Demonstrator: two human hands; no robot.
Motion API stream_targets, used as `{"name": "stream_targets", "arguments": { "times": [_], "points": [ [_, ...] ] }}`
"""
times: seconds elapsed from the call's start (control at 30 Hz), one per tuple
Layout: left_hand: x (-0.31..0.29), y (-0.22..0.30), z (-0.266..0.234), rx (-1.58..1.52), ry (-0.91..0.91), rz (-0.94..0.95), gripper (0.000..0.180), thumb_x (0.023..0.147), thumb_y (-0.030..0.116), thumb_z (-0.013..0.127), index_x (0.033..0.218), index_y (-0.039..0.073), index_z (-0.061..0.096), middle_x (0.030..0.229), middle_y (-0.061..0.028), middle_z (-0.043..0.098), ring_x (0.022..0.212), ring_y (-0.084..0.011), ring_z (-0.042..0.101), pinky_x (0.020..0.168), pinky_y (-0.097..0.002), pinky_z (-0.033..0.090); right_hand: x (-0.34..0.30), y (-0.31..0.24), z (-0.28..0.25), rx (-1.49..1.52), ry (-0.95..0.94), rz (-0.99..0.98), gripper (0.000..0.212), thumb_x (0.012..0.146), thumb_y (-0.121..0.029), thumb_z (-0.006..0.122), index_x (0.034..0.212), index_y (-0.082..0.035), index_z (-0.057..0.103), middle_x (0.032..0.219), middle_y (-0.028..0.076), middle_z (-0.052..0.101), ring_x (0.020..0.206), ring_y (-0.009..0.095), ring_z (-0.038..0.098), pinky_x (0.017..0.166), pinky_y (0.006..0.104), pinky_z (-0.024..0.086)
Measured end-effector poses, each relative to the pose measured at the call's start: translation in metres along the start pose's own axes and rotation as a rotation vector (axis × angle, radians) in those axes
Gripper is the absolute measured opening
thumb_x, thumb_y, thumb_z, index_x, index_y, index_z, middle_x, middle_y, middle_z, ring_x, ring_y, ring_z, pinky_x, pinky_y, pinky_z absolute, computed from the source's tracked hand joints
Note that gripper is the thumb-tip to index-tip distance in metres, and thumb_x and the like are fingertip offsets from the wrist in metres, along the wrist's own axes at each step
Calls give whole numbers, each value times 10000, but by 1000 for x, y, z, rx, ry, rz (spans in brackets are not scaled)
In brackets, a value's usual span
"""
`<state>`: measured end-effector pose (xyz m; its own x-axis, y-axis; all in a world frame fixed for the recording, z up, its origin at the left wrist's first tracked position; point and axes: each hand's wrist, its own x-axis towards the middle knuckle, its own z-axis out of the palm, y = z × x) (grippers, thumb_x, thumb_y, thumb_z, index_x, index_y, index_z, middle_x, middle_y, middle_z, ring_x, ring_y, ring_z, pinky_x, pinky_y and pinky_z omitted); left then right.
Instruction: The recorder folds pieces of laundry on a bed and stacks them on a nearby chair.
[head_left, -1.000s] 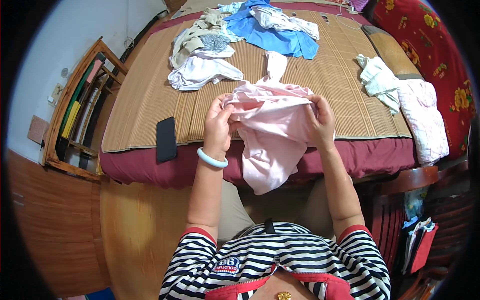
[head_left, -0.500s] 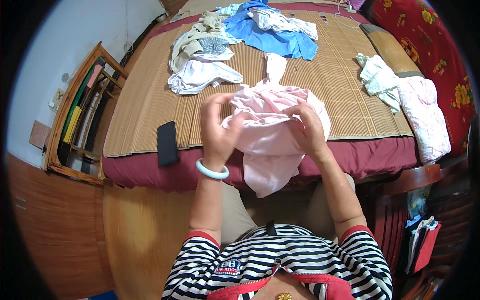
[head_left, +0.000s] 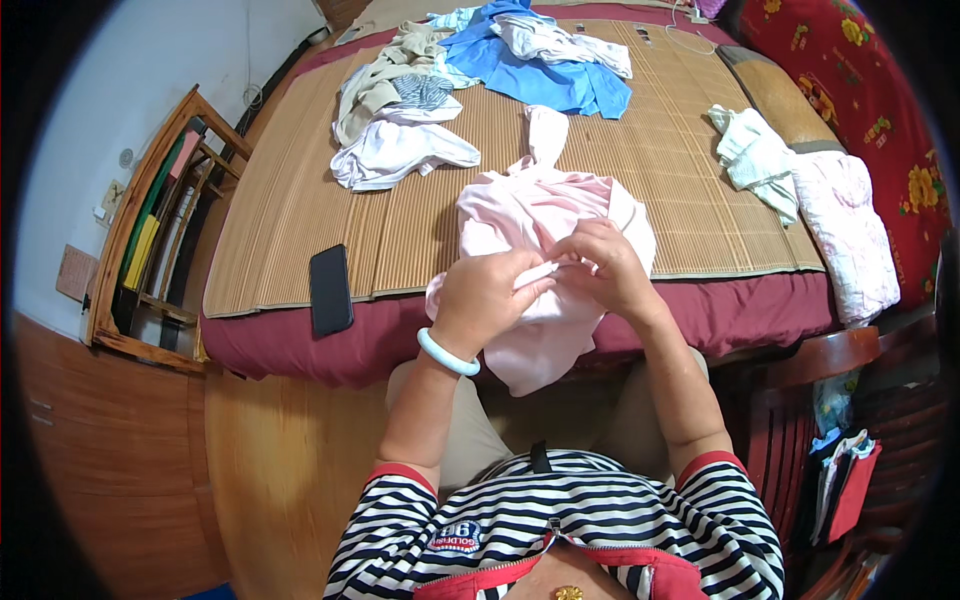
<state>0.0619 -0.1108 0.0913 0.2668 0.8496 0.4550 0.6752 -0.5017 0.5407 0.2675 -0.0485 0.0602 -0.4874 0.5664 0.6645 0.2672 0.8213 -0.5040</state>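
A pale pink garment (head_left: 530,215) lies bunched on the near edge of the bed, one narrow end pointing away and a lower part hanging over the edge. My left hand (head_left: 490,293), with a pale bangle at the wrist, pinches a fold of it between thumb and fingers. Close beside it, my right hand (head_left: 603,262) grips the same cloth, its fingertips bent into the fabric. The two hands are almost touching over the garment's middle. Which part of the garment they hold I cannot make out.
A black phone (head_left: 331,290) lies left of the garment on the bamboo mat (head_left: 270,230). Farther off are a white garment (head_left: 395,153), beige clothing (head_left: 385,85) and a blue garment (head_left: 550,70). Pale green cloth (head_left: 755,155) and a folded floral item (head_left: 845,235) lie at the right.
My left hand has come right and down, from open beside the garment to pinching its fold. My right hand stays on the cloth, its fingers now closer to the left ones.
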Motion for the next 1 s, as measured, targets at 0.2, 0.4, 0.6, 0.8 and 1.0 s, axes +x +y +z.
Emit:
{"name": "stream_targets", "arguments": {
  "times": [0.2, 0.4, 0.6, 0.8, 1.0],
  "points": [
    [-7, 11, -11, -89, -305, 131, 206, 791, 244, 748, 924, 88, 736, 793, -125, 697, 716, -315, 672, 642, -386, 518, -10, 13, -9, 491, -177, 556, 256, 1014, -213, 552, 977, 8, 676, 793, -11, 590, 758, 57, 561, 669, 237, 486],
    [-11, 7, 7, -408, -538, 177, 193, 797, 216, 745, 928, 74, 739, 828, -104, 721, 772, -274, 697, 700, -363, 526, 25, 22, 32, 298, -82, 818, 330, 944, -311, 661, 987, 16, 673, 731, 33, 629, 619, 100, 588, 539, 265, 483],
    [-2, -5, -1, -689, -692, 153, 126, 846, 87, 738, 928, 1, 696, 821, -75, 700, 756, -135, 647, 707, -274, 497, 53, 99, 71, 242, -65, 1016, 248, 901, -252, 701, 949, -9, 686, 668, 29, 613, 533, 123, 564, 459, 280, 428],
    [-3, -40, -32, -940, -559, 102, 134, 775, 6, 775, 860, -17, 674, 799, -42, 662, 719, -101, 581, 652, -247, 448, 87, 117, 38, 925, 471, 992, 169, 906, -126, 690, 1039, -50, 617, 629, 14, 572, 460, 92, 486, 394, 254, 374],
    [-27, -94, -62, -1272, 39, 18, 262, 704, 210, 814, 766, 31, 632, 801, -56, 584, 782, -169, 545, 731, -282, 438, 89, 79, -22, 705, 448, 743, 221, 976, -179, 628, 1152, -50, 589, 873, 32, 658, 666, 77, 593, 584, 227, 492]
  ]
}}
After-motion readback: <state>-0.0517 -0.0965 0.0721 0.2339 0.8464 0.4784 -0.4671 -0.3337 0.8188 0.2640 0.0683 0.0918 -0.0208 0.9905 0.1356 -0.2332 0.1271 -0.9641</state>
